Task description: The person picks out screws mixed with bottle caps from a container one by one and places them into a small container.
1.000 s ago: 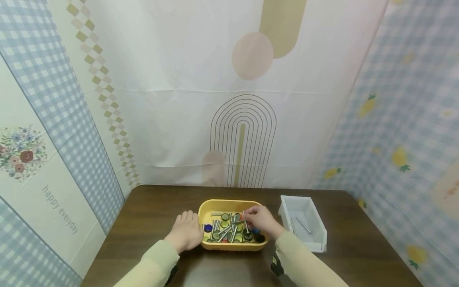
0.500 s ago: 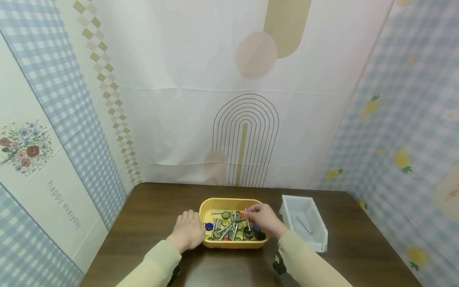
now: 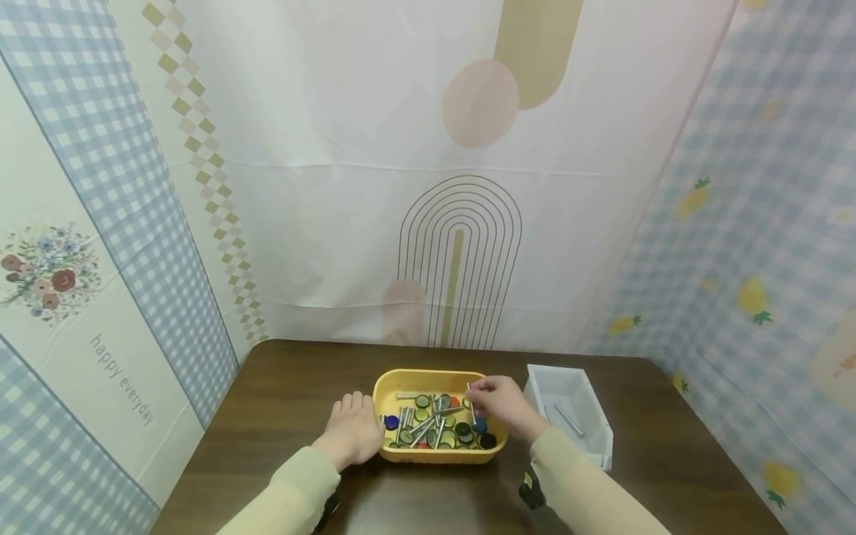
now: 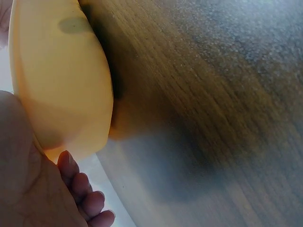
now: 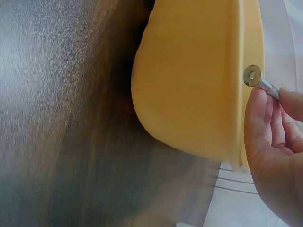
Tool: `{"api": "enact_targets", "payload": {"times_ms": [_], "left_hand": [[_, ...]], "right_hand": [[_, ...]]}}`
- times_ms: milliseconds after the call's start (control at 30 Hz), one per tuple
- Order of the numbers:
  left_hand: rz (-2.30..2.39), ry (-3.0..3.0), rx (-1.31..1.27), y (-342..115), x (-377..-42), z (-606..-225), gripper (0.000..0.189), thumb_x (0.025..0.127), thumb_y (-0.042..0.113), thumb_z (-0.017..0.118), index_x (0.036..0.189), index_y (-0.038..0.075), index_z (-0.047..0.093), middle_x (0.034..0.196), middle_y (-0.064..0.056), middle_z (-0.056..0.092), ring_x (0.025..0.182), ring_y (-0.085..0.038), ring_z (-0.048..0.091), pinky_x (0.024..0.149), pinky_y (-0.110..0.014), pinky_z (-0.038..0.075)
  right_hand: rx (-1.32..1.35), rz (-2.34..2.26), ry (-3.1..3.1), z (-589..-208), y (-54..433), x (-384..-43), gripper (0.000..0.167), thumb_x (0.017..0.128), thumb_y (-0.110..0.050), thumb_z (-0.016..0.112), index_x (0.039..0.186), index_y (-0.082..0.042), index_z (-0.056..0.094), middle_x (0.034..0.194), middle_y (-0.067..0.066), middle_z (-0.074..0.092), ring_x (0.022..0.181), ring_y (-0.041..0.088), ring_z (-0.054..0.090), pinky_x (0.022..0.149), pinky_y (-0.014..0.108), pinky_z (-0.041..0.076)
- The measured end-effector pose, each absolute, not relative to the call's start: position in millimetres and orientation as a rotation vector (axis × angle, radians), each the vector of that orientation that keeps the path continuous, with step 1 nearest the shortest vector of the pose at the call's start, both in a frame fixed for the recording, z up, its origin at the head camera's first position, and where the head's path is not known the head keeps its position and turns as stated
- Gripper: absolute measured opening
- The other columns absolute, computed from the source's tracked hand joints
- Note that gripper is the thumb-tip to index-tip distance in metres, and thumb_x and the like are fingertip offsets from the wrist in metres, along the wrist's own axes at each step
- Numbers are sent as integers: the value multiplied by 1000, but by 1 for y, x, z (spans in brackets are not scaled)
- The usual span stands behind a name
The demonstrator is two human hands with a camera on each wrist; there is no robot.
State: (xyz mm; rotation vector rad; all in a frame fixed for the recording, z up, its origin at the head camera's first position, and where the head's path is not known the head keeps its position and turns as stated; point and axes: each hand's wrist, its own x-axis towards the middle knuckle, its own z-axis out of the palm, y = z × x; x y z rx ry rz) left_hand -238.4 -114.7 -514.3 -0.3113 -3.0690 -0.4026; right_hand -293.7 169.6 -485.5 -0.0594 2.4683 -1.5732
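Observation:
A yellow tub point(image 3: 438, 455) stands mid-table, with a pile of metal bolts point(image 3: 423, 426) and bottle caps in green, black, blue and red. My left hand point(image 3: 352, 429) rests against the tub's left rim, fingers extended; the left wrist view shows the palm beside the yellow wall. Over the tub's right side, my right hand point(image 3: 503, 405) pinches one bolt between thumb and fingers. That bolt point(image 5: 253, 75) has a flat round head with a hex socket, facing the camera in the right wrist view. In the head view it hangs nearly upright above the caps.
To the right of the tub sits a white open-front bin point(image 3: 560, 380) with a bolt point(image 3: 570, 420) on its floor. Both stand on a dark wooden table point(image 3: 301, 375), with a patterned cloth point(image 3: 334, 223) hanging behind it.
My right hand has lifted the bolt out of the pile and moved slightly right with it, towards the tub's right rim. My left hand stays at the left rim.

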Motion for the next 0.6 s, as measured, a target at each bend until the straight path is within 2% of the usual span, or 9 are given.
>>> {"api": "enact_targets", "payload": {"times_ms": [133, 367, 600], "left_hand": [[-395, -3072, -299, -115, -239, -515, 30, 91, 27, 50, 99, -2, 48, 89, -11, 36, 87, -29, 35, 83, -47, 32], [-403, -3094, -300, -115, -237, -512, 32, 92, 29, 52, 101, -2, 49, 89, -11, 37, 88, -30, 36, 83, -48, 32], [-406, -3103, -310, -117, -234, -512, 33, 92, 29, 53, 102, -2, 49, 90, -10, 37, 88, -29, 35, 83, -48, 32]], "right_hand": [[-38, -1580, 2485, -485, 177, -295, 24, 92, -17, 66, 105, 2, 67, 98, 16, 65, 79, 23, 65, 72, 38, 55], [0, -1610, 2488, -478, 197, -293, 28, 93, -20, 65, 111, 2, 66, 106, 14, 65, 88, 24, 66, 77, 38, 54], [-3, -1758, 2427, -468, 234, -286, 31, 95, -16, 62, 114, 8, 60, 111, 20, 61, 95, 29, 63, 80, 34, 53]]}}
